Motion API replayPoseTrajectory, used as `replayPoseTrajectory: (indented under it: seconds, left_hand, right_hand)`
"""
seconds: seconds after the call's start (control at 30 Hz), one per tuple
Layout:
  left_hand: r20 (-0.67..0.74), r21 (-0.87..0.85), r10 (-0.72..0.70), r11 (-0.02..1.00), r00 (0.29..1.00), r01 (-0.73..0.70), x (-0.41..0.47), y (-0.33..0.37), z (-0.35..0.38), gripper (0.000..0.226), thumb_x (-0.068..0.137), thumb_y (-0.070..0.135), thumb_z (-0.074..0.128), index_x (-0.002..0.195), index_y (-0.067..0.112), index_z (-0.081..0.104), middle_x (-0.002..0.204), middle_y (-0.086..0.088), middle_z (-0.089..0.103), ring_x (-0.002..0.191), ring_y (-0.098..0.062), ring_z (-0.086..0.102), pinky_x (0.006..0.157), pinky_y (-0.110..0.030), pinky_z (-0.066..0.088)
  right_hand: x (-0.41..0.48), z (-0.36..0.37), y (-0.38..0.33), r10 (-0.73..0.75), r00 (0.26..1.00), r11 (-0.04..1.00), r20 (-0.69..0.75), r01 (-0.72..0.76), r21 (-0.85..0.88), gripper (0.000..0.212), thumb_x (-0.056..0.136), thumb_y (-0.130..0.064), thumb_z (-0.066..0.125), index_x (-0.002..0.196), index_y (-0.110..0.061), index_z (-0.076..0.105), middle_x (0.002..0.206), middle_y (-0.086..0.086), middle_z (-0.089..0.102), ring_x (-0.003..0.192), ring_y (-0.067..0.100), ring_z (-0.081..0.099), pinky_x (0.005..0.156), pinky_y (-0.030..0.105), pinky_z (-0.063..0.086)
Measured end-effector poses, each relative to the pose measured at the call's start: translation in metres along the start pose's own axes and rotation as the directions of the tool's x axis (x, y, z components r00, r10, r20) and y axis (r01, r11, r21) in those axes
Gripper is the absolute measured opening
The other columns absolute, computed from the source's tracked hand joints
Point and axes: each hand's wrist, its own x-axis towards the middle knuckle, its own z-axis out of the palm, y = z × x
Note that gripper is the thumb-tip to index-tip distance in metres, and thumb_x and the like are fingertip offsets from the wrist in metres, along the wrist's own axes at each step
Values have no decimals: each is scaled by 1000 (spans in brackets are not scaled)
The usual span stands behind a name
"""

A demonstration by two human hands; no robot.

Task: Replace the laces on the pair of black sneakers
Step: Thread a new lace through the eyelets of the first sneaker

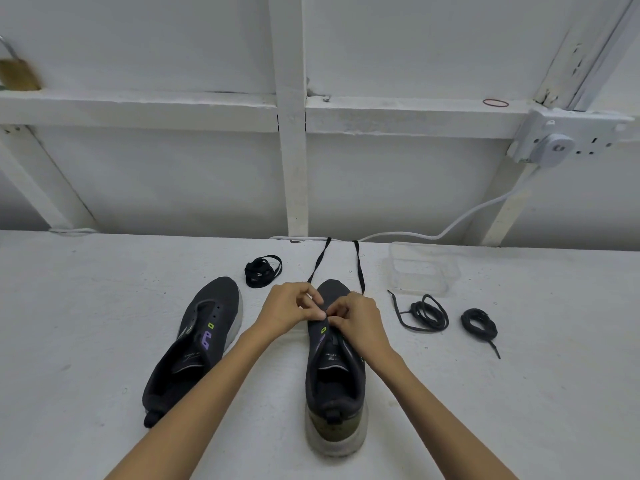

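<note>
Laced sneaker (335,389) lengthwise, toe away; left hand (287,310), right hand (357,322) pinch lace (318,261) mid-shoe.

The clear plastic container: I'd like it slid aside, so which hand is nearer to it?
Right. The right hand pinches the lace over the sneaker, left of the container and nearer the person; the left hand pinches it too, farther left.

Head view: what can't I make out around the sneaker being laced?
Head view only.
Front eyelets of the black mesh sneaker: covered by the left hand and right hand.
Ends of the flat black lace: lost past the white table's far edge.
The brass padlock: blurred, cut by the left edge.
Inside the clear plastic container: too faint.
</note>
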Motion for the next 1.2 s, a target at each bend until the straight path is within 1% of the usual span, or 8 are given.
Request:
replayPoseTrajectory:
  seconds: [0.2, 0.5, 0.6, 0.7, 0.8, 0.93, 1.07, 1.2]
  left_hand:
    - [32, 7, 3, 1000, 999, -3, -4, -3, -4, 24, 78, 6, 76, 85, 28, 68, 71, 8, 73, 78, 0, 67, 85, -25, 51]
    - [-108, 58, -6, 998, 994, 13, -9, -1, 10, 23, 75, 10, 78, 90, 26, 70, 90, 11, 71, 69, -8, 67, 80, -31, 55]
    - [-39, 22, 5, 1000, 999, -5, -11, 1, 11, 20, 79, 29, 78, 97, 27, 70, 101, 8, 68, 83, -7, 63, 81, -28, 52]
    - [67, 114, -9, 994, 998, 1, -12, 7, 11, 40, 69, 59, 71, 101, 35, 68, 104, 14, 65, 97, -4, 59, 86, -27, 49]
    - [71, 168, -26, 986, 997, 14, -12, 10, 7, 56, 56, 71, 53, 101, 41, 69, 105, 18, 65, 99, -4, 59, 89, -31, 48]
    - [38, 237, -3, 971, 999, -6, -17, 7, 6, 64, 60, 70, 42, 112, 42, 67, 113, 20, 64, 102, -3, 56, 93, -31, 45]
    - [-4, 248, 0, 969, 1000, 1, -19, 6, 12, 59, 65, 65, 45, 115, 41, 66, 117, 21, 64, 107, -4, 53, 98, -33, 43]
    - [-22, 274, 10, 962, 1000, -4, -21, 10, 15, 63, 65, 65, 42, 118, 40, 65, 120, 18, 63, 110, -7, 52, 100, -33, 40]
  right_hand:
    - [3, 4, -3, -137, 989, 944, 61, 149, -294, 13, 92, -15, 57, 98, -12, 67, 100, 5, 60, 92, 23, 57, 69, 32, 40]
    - [17, -6, 1, -228, 951, 899, 210, 289, -329, 9, 90, -14, 56, 94, -10, 64, 97, 5, 60, 90, 23, 56, 72, 33, 43]
    - [17, -7, 2, -268, 921, 865, 283, 359, -349, 12, 90, -13, 53, 99, -8, 57, 101, 8, 58, 88, 25, 55, 72, 35, 42]
    - [18, -10, 4, -308, 891, 844, 333, 417, -336, 8, 90, -12, 51, 97, -9, 52, 101, 9, 57, 87, 27, 53, 68, 35, 37]
    - [19, -16, 9, -342, 869, 843, 359, 452, -291, 10, 95, -19, 50, 90, -15, 43, 91, 3, 54, 76, 22, 48, 64, 31, 30]
    - [19, -26, 16, -347, 874, 899, 340, 413, -145, 14, 100, -21, 48, 88, -17, 41, 72, -9, 47, 63, 10, 43, 59, 29, 30]
    - [16, -28, 22, -266, 929, 962, 256, 241, 125, 12, 102, -21, 46, 93, -16, 42, 74, 2, 63, 57, 15, 53, 54, 25, 44]
    - [13, -24, 25, -182, 969, 934, 165, 119, 336, 13, 105, -21, 42, 97, -11, 39, 75, 7, 68, 53, 20, 56, 48, 30, 46]
